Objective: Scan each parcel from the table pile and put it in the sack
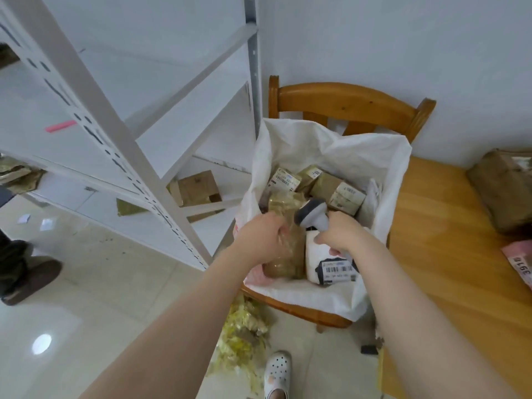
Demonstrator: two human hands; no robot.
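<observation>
- White sack point(331, 145) standing open on wooden chair point(345, 102), just beside counter point(446, 226).
- Inside sack mouth, left hand point(259, 237), fingers point(277, 230) curled round tan crinkled parcel point(285, 263), down among other parcels.
- Over sack too, right hand point(338, 234), fingers point(324, 237) clenched on grey-and-white scanner point(312, 211).
- Just under right hand, white labelled parcel point(313, 260); at far end of sack, brown labelled parcels point(331, 185).
- On counter at right, brown parcel point(503, 191) and pink parcel point(518, 260).

The sack point(331, 145) gapes open above; shelf post point(129, 139) crowds its left, table point(446, 240) its right.
</observation>
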